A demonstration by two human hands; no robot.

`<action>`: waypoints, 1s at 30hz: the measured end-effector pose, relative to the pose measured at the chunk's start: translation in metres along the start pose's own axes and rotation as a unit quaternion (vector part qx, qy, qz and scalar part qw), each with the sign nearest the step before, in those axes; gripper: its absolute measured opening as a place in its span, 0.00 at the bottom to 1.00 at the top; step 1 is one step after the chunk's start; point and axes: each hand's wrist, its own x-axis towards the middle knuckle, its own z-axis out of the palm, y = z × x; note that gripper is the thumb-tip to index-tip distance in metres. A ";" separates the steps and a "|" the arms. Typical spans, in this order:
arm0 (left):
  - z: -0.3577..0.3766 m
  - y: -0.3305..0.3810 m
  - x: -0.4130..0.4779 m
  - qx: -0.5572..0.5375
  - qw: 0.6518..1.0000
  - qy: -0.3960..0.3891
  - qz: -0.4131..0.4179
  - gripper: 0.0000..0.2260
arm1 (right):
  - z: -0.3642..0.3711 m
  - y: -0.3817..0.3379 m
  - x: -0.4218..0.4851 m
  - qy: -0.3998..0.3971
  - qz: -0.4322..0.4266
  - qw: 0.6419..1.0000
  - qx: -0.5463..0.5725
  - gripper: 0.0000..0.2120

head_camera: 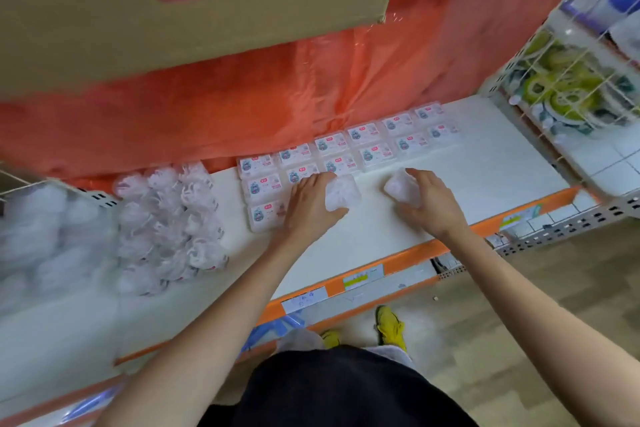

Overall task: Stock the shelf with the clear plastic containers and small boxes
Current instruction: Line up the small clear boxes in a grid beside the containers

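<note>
A large cardboard box (173, 10) with red marking fills the upper left of the frame. Below and behind it, a red plastic sheet (311, 80) hangs across the back of the shelf (485, 177), running from the left edge to the upper right. The shelf is a white surface with an orange front edge (398, 258) that carries paper price labels (362, 276).

At the right of the frame, a white wire rack (571, 80) holds green and white goods; their type cannot be read.

At centre left, a cluster of clear plastic containers (166, 225) stands on the shelf in tight rows. To the right of the cluster, small boxes (346, 149) with blue and red labels lie flat in two rows along the back of the shelf, with a short column of three at the left end.

Both arms reach to the centre of the shelf.

- The left hand (311, 204) grips one clear container (341, 194), fingers curled round it, just beside the front row of small boxes.
- The right hand (429, 201) grips a second clear container (400, 187) on the bare shelf surface, near the first but apart from it.

Both containers are blurred; their detail cannot be told. Yellow shoes (389, 326) show on the floor at lower centre.
</note>
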 end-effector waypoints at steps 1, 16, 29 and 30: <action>0.003 0.001 0.001 -0.001 1.000 0.002 -0.008 0.28 | 0.000 0.006 0.007 -0.005 -0.005 1.000 -0.004 0.36; 0.038 0.058 0.004 -0.014 0.989 0.088 -0.116 0.28 | -0.020 0.055 0.039 0.019 -0.135 0.990 0.017 0.31; 0.036 0.058 -0.016 -0.011 0.991 0.114 -0.075 0.28 | -0.009 -0.038 0.042 -0.239 0.083 0.879 0.404 0.19; 0.035 0.055 -0.016 -0.005 0.991 0.117 -0.065 0.28 | -0.007 -0.039 0.042 -0.247 0.081 0.876 0.407 0.18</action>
